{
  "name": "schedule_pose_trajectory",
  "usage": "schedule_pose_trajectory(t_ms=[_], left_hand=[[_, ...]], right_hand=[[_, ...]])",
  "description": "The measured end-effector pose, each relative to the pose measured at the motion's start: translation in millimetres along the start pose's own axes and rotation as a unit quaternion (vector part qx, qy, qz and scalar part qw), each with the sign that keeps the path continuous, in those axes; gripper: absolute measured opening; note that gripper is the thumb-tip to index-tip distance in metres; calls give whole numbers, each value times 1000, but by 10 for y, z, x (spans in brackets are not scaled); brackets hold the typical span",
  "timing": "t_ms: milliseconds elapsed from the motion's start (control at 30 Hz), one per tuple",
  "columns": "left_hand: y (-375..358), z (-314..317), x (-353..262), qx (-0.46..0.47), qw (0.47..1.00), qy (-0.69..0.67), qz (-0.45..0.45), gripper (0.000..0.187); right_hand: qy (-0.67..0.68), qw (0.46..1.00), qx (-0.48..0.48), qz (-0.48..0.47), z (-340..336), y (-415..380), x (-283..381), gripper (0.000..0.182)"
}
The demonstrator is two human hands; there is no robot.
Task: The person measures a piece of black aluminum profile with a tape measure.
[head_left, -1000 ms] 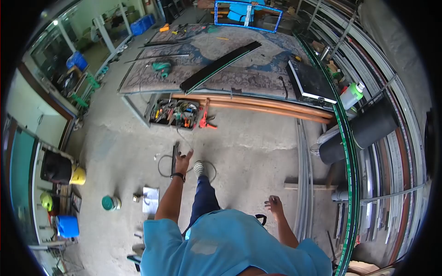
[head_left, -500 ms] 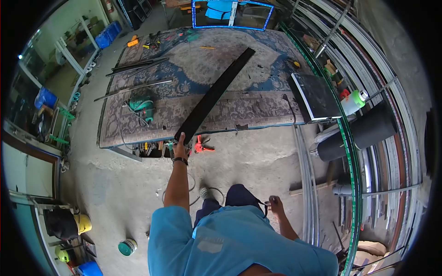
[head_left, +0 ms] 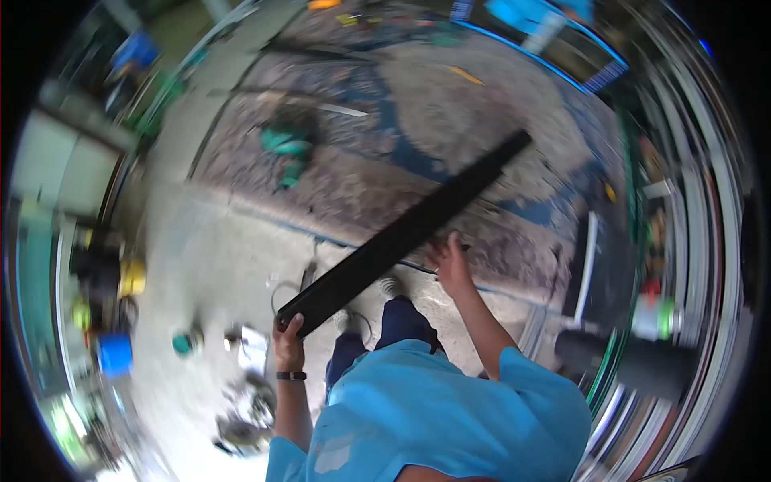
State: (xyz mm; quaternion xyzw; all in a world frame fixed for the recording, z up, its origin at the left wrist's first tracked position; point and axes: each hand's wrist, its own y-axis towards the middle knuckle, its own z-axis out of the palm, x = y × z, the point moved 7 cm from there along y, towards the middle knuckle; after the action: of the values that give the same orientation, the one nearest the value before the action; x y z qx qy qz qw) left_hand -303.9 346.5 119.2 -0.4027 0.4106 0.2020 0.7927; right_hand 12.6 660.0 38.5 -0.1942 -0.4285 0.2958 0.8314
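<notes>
Two hands, left hand (head_left: 287, 336) and right hand (head_left: 450, 261), on long flat black strip (head_left: 405, 233).

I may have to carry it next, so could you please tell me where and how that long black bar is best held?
Grip the long black bar at two spread points, as here: the left hand wraps its near end, the right hand steadies it near mid-length. Come from below and beside it: it is long, flat and slanted, so a single end grip would probably let it tip.

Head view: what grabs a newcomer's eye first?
The long black bar, slanting across the middle of the frame. The left hand grips its near end over the concrete floor, and the right hand touches it further along, by the edge of the patterned carpet. A green power tool lies on the carpet, upper left.
</notes>
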Motion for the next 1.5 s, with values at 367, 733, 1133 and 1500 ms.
schedule_pose_trajectory(t_ms=[367,733,1133,1500], left_hand=[[-2413,-1067,332,-229,967,92,63,97],[-6095,-2084,2980,-412,851,-235,225,88],[-9317,-2916,4752,-625,619,-352,321,70],[-11365,-4527,5545,-659,389,-517,384,56]], right_hand=[[-35,984,125,120,502,3,-335,45],[-239,852,416,210,1541,-3141,-2912,65],[-357,582,592,428,456,-8198,-5860,58],[-394,346,622,581,-1157,-12482,-8852,39]])
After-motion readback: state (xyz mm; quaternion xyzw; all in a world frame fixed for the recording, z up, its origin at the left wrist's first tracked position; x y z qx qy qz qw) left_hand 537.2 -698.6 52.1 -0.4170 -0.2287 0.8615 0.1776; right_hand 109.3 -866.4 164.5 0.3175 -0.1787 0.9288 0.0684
